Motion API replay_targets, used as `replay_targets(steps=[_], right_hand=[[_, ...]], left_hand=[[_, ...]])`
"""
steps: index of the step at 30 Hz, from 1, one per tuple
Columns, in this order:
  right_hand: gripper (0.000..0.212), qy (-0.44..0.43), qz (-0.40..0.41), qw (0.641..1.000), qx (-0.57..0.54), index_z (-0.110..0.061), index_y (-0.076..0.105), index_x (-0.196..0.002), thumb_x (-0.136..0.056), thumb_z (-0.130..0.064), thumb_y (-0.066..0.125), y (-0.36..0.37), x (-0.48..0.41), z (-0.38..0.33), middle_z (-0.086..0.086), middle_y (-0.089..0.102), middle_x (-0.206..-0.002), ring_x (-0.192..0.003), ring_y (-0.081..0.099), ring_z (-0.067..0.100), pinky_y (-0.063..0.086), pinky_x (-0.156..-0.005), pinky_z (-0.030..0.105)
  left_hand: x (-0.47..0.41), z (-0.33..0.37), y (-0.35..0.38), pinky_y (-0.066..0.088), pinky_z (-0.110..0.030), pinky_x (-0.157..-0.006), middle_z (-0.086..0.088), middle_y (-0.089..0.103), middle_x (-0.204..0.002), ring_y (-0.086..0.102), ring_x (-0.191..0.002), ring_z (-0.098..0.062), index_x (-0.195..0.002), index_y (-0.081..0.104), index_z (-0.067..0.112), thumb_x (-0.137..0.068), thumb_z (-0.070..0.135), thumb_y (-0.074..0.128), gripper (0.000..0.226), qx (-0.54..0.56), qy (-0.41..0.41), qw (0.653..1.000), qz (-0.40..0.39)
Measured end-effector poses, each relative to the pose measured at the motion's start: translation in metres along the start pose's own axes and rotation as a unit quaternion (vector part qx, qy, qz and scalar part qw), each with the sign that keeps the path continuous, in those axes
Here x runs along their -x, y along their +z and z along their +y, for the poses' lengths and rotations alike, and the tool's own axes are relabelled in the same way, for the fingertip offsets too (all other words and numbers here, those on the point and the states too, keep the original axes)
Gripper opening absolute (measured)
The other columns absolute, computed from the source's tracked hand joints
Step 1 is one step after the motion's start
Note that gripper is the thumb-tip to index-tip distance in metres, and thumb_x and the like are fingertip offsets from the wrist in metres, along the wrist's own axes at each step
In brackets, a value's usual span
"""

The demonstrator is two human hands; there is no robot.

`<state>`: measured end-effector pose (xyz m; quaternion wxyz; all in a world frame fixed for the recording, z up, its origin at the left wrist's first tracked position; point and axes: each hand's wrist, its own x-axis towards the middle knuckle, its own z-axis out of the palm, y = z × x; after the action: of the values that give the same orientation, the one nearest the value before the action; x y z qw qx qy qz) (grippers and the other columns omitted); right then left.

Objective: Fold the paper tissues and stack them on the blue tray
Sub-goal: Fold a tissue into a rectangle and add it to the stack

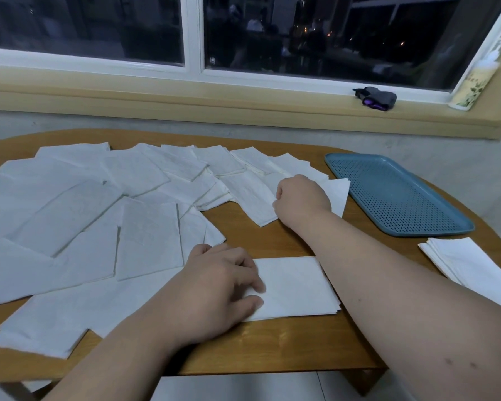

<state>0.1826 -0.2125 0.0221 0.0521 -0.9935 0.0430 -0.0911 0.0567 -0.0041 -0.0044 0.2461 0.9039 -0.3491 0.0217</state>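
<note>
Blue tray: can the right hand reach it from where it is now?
Probably yes. The right hand, gripping a tissue, sits close beside the blue tray, and nothing stands between them.

A dark grey-and-purple object (375, 98) and a pale floral pump bottle (475, 79) sit on the yellow windowsill (185, 102) beyond a brown wooden table (272, 342).

Single wide-angle view from the head
It looks forward and down from the near edge of the tabletop (272, 348) toward the window (301, 33) past its far edge, close above the left hand (217, 285) and right hand (301, 198).
</note>
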Motion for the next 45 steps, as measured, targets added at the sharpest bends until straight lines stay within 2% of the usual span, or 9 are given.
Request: replay_targets(steps=[4,15,20,24,28,33,36,39,45], right_hand=[[0.02,-0.01,0.005,1.0,0.006,-0.019,0.07,-0.101,-0.09,-0.011,0.055,0.001,0.001,-0.002,0.005,0.056,-0.11,-0.099,0.056,0.025,0.056,-0.081,0.039],[0.016,0.008,0.143,0.918,-0.369,-0.034,0.067,-0.085,-0.093,-0.021,0.065,-0.068,0.094,0.007,-0.022,0.068,-0.084,-0.073,0.059,-0.004,0.04,-0.06,0.01],[0.016,0.042,0.133,0.853,-0.503,-0.027,0.074,-0.081,-0.089,-0.013,0.072,-0.082,0.144,0.028,-0.017,0.071,-0.075,-0.064,0.064,0.005,0.047,-0.055,0.021],[0.028,0.053,0.037,0.831,-0.553,-0.024,0.075,-0.076,-0.089,0.0,0.07,-0.072,0.145,0.037,-0.005,0.074,-0.075,-0.068,0.066,0.006,0.049,-0.061,0.023],[0.025,0.065,-0.035,0.807,-0.586,-0.016,0.074,-0.08,-0.089,0.005,0.066,-0.062,0.145,0.038,0.001,0.073,-0.074,-0.068,0.065,0.012,0.049,-0.065,0.03],[0.024,0.075,-0.068,0.857,-0.506,-0.023,0.075,-0.08,-0.09,-0.002,0.067,-0.049,0.14,0.035,-0.003,0.074,-0.074,-0.067,0.066,0.011,0.048,-0.063,0.03],[0.023,0.047,-0.056,0.92,-0.385,-0.031,0.072,-0.08,-0.092,-0.012,0.065,-0.043,0.137,0.033,-0.013,0.072,-0.079,-0.068,0.063,-0.001,0.043,-0.056,0.013],[0.022,0.015,-0.049,0.957,-0.285,-0.036,0.068,-0.087,-0.094,-0.016,0.061,-0.036,0.138,0.029,-0.019,0.066,-0.084,-0.076,0.058,-0.004,0.04,-0.056,0.009],[0.032,-0.087,-0.067,0.984,-0.141,-0.036,0.061,-0.127,-0.097,-0.029,0.056,-0.026,0.14,0.03,-0.021,0.054,-0.126,-0.12,0.04,0.005,0.033,-0.103,0.022]], left_hand=[[0.001,0.001,0.0,0.021,-0.024,-0.103,0.026,0.053,-0.107,0.044,-0.11,0.005,-0.108,0.07,0.044,-0.088,0.054,0.063,0.023,0.003,-0.002,1.0,0.002],[0.002,-0.004,-0.003,0.024,-0.022,-0.102,0.029,0.06,-0.103,0.053,-0.101,0.006,-0.101,0.071,0.043,-0.085,0.061,0.054,0.029,0.017,0.005,1.0,0.021],[0.006,0.006,-0.015,0.042,-0.023,-0.076,0.017,0.064,-0.086,0.059,-0.086,-0.003,-0.074,0.064,0.036,-0.08,0.055,0.057,0.02,0.11,-0.055,0.978,0.166],[0.014,0.013,-0.017,0.044,-0.027,-0.08,0.022,0.063,-0.103,0.06,-0.091,0.003,-0.102,0.052,0.046,-0.076,0.066,0.06,0.034,0.229,-0.119,0.944,0.204],[0.016,0.021,-0.021,0.043,-0.02,-0.074,0.016,0.068,-0.091,0.063,-0.083,-0.011,-0.132,0.029,0.069,-0.084,0.051,0.072,0.067,0.272,-0.12,0.944,0.143],[0.015,0.016,-0.024,0.04,-0.012,-0.064,0.016,0.061,-0.075,0.054,-0.06,-0.004,-0.123,0.047,0.074,-0.088,0.028,0.072,0.063,0.203,-0.094,0.971,0.081],[0.012,0.006,-0.018,0.04,-0.013,-0.076,0.026,0.062,-0.075,0.059,-0.081,-0.001,-0.104,0.073,0.051,-0.088,0.037,0.069,0.022,0.093,-0.059,0.993,0.044],[0.011,-0.002,-0.012,0.041,-0.03,-0.089,0.025,0.059,-0.075,0.055,-0.087,0.0,-0.103,0.074,0.046,-0.082,0.056,0.049,0.034,0.001,-0.055,0.998,0.007],[0.01,-0.001,-0.009,0.03,-0.028,-0.088,0.019,0.049,-0.08,0.048,-0.092,-0.001,-0.099,0.073,0.05,-0.076,0.053,0.056,0.029,-0.027,-0.072,0.997,0.009]])
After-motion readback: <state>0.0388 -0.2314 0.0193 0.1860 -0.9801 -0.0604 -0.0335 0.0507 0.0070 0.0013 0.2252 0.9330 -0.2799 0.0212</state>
